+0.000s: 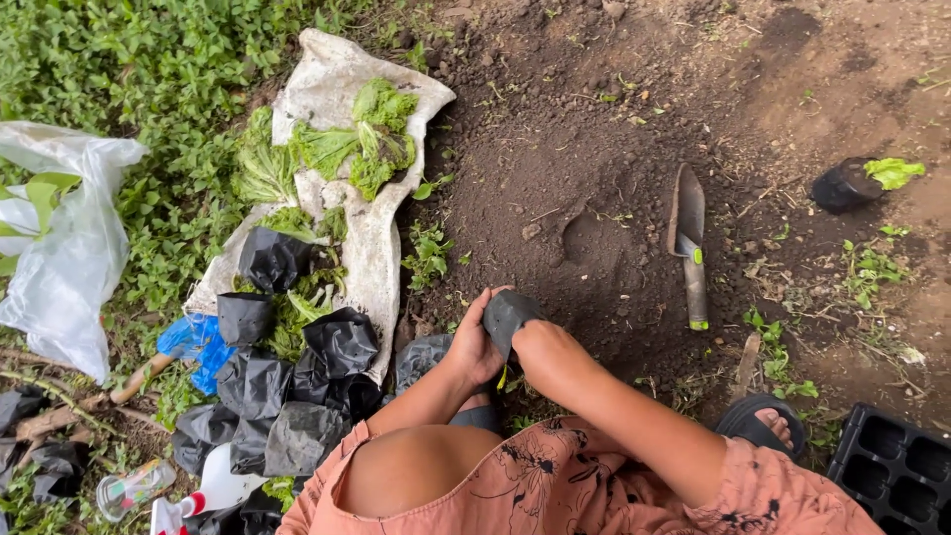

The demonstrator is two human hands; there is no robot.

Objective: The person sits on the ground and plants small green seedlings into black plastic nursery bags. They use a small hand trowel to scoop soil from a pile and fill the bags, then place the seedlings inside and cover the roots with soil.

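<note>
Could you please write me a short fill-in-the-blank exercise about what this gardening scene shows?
1. Both hands, the left hand and the right hand, hold a small ____ seedling bag.
2. The trowel lies on the bare ____.
3. Leafy green seedlings rest on a ____ sack.
4. The seedling tray at the lower right is ____ in colour.

Missing words: black; soil; white; black
</note>
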